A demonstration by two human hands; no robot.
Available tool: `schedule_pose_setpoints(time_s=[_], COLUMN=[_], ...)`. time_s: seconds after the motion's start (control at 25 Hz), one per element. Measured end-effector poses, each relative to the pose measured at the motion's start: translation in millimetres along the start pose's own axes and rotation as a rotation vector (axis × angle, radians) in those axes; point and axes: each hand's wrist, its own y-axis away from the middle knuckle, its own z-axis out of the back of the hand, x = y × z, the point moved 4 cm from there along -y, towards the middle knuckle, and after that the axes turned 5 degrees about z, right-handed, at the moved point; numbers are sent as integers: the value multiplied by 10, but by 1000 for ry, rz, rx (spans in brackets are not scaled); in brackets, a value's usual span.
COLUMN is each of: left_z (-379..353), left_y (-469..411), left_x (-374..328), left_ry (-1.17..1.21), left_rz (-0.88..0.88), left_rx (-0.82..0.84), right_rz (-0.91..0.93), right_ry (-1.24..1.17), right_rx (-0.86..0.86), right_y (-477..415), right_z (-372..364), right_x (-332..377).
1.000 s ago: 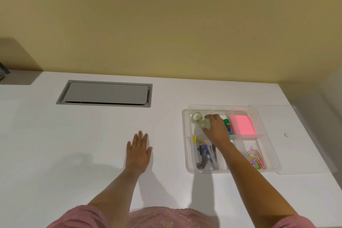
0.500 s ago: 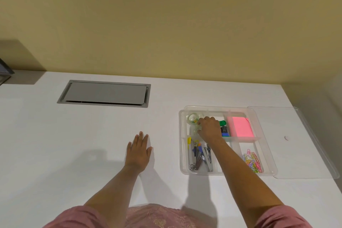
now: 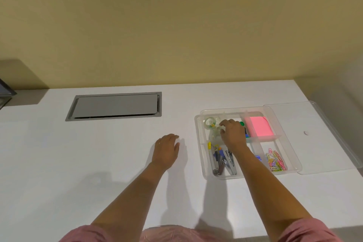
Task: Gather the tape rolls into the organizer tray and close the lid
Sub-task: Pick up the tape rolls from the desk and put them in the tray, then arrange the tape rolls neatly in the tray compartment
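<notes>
Tape rolls (image 3: 210,122) lay in the far left compartment of the clear tray (image 3: 198,133) on the white bench (image 3: 78,163), and nothing loose showed elsewhere, so gathering looked done while the lid (image 3: 318,135) still lay flat beside the tray's right edge. Within the last second the left hand (image 3: 167,150), flat before, had lifted and curled empty, while the right hand (image 3: 232,133) had shifted slightly, fingers bent over the rolls; whether it gripped one could not be told.

A grey rectangular metal cable hatch (image 3: 115,106) sat flush in the white desk (image 3: 59,153), a plain yellow wall (image 3: 176,25) stood behind, and a dark object's corner (image 3: 5,90) poked in far left.
</notes>
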Motion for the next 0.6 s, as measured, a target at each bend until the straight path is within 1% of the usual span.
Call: schedule_pose_setpoints(time_s=[0.12, 0.24, 0.44, 0.6], left_z=[104, 101, -74, -235], left_y=[-121, -271, -555, -699], left_x=[-290, -609, -1093, -1320], left_ry=[56, 65, 16, -93], left_rz=[-59, -96, -102, -100], left_rx=[-90, -129, -107, -100], right_rz=[4, 40, 156, 247], right_ry=[-43, -72, -37, -54], right_rx=[-12, -10, 63, 51], right_y=[10, -28, -177, -301], right_z=[68, 132, 186, 201], right_x=[-70, -169, -348, -456])
